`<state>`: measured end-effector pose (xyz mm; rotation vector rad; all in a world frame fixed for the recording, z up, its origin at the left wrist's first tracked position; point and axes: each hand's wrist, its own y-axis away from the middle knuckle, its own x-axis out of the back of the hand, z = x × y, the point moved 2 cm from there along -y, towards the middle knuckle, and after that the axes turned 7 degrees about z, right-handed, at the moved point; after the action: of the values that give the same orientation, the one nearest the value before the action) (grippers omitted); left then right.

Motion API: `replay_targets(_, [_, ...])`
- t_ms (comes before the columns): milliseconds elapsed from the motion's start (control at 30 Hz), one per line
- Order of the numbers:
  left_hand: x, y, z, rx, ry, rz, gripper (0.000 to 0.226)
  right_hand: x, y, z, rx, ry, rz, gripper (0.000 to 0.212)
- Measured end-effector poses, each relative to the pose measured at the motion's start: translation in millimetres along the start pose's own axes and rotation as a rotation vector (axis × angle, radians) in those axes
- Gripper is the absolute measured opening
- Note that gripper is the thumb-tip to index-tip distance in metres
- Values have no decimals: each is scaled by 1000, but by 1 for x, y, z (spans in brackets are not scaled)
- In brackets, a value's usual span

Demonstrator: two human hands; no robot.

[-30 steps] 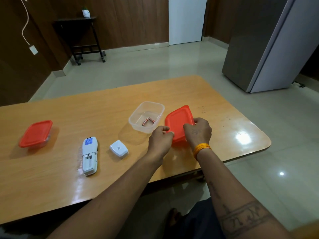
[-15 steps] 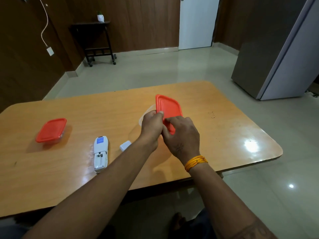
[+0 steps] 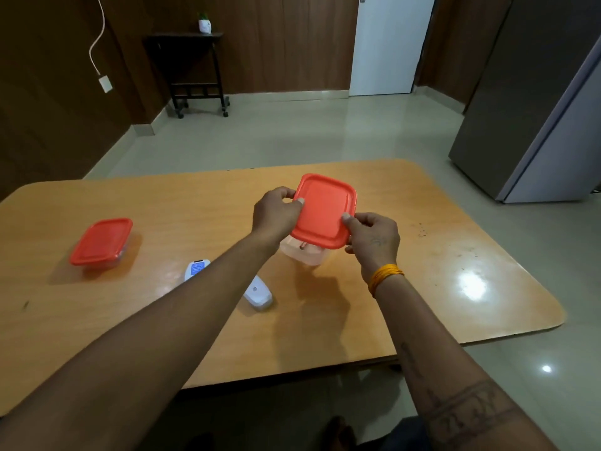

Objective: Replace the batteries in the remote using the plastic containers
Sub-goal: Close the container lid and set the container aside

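Since a second ago we've swung the red lid (image 3: 323, 211) over the clear container (image 3: 304, 253) on the tabletop (image 3: 422, 271), both hands (image 3: 276, 213) (image 3: 374, 237) pinching its edges, so if we press crooked it'll probably pop off or scoot the container.

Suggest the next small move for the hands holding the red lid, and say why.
Probably lower the red lid onto the clear container and press it shut: both the left hand and right hand hold it just above the open container, where a battery shows.
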<state>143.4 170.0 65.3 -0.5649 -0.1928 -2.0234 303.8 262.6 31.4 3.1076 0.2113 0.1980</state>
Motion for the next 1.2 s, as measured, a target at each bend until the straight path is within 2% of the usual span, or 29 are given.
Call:
replay_targets(133, [-3, -21, -11, -90, -278, 40, 33, -15, -1, 5, -21, 66, 20, 33])
replay_targets(367, [-8, -33, -31, -76, -329, 15, 23, -32, -16, 41, 11, 236, 64, 44])
replay_targets(467, [-9, -35, -39, -66, -304, 12, 19, -33, -23, 51, 9, 247, 59, 44])
replay_targets(567, [-10, -37, -43, -60, -296, 21, 18, -29, -8, 32, 10, 256, 44, 36])
replay_targets(800, [-13, -36, -54, 3, -212, 10, 26, -28, 3, 28, 8, 233, 28, 28])
replay_targets(900, [-15, -22, -64, -68, -257, 12, 45, -31, 2, 33, 36, 246, 31, 32])
replay_targets(1033, [-12, -8, -67, -132, -215, 74, 38, -30, 5, 30, 78, 227, 23, 29])
replay_targets(1100, [-5, -4, -64, -106, -163, 99, 39, -28, 8, 26, 106, 182, 7, 28])
replay_targets(1200, [6, 1, -58, 24, -55, 77, 55, -26, 16, 18, 160, 95, -34, 23])
